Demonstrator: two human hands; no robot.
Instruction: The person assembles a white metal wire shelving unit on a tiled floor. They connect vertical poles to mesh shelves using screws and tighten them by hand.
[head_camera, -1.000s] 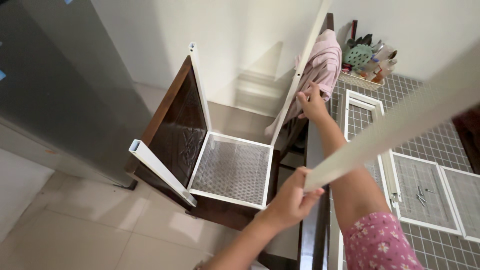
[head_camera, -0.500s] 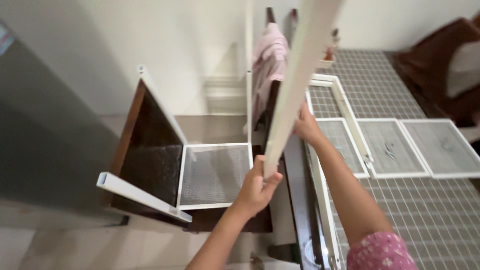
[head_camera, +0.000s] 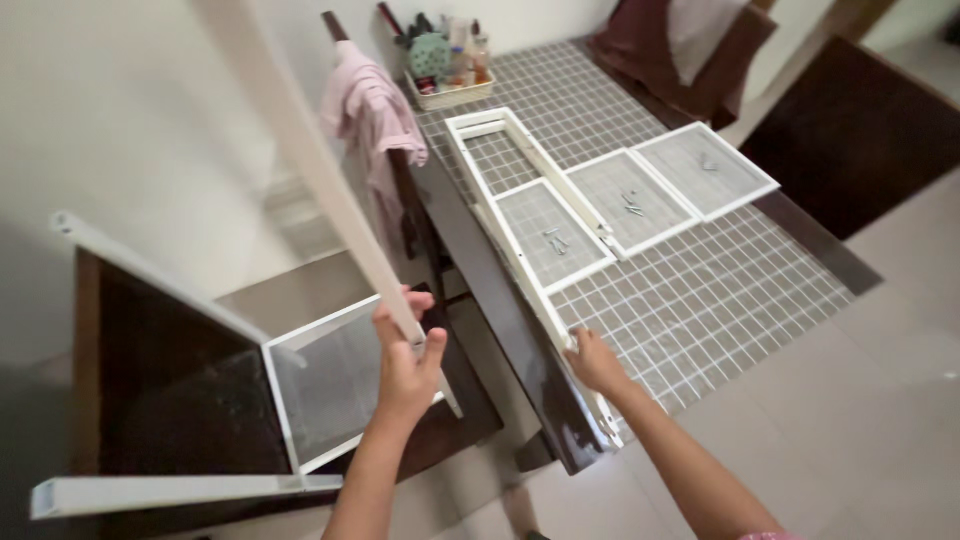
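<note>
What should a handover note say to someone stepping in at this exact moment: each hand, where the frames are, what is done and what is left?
Left hand: closed around a long white frame bar, held tilted up toward the wall.
Right hand: resting on the near end of the long white frame lying on the tiled counter.
Two mesh panels lie flat on the counter beside that frame, small hardware on them. Another mesh frame leans by the dark cabinet, lower left.
Done: panels laid out.
Left: the held bar is not yet set down or joined.
</note>
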